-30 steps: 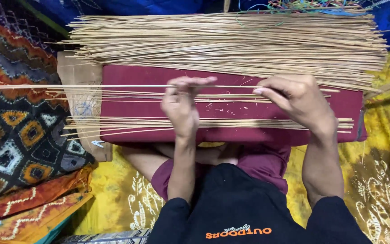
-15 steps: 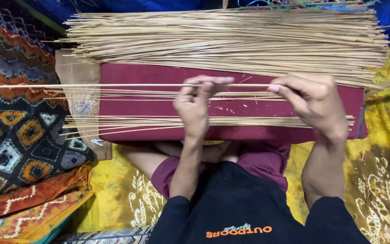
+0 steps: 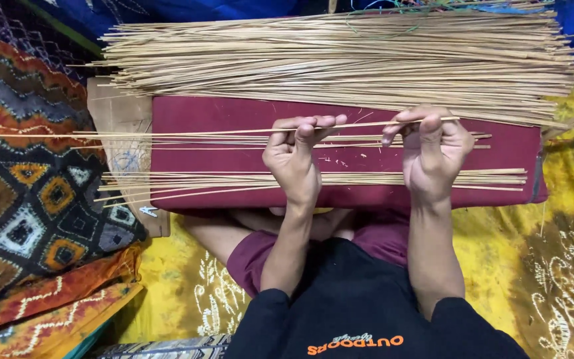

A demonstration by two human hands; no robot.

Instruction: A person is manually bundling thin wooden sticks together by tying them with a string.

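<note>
Two hands are up over the maroon cushion (image 3: pixel 220 116), and between them I see one thin bamboo stick (image 3: pixel 167 133) held level, running from far out on the left across to just past the right hand. My left hand (image 3: pixel 295 156) has its fingers curled over the stick with the fingertips (image 3: pixel 320 122) pinched on it from the far side. My right hand (image 3: pixel 433 153) is closed the same way, fingers bent down around the stick's right end, so both hands are gripping that one stick rather than lying flat.

Just under the held stick, a few loose sticks (image 3: pixel 234 143) lie on the cushion, running left to right. Nearer to me, a thin flat bundle of sticks (image 3: pixel 200 181) rests along the cushion's near edge, partly hidden behind both wrists. On the far side, a big pile of sticks (image 3: pixel 340 60) lies across the cushion's far edge, spreading well past it on the left.

Left of the cushion I see a piece of brown cardboard (image 3: pixel 121 126) tucked beneath it, and beyond that a patterned cloth (image 3: pixel 28 219) in orange, black and white. A yellow printed cloth (image 3: pixel 533 266) covers the floor on the right and near side. Blue fabric (image 3: pixel 187 10) shows along the far edge.
</note>
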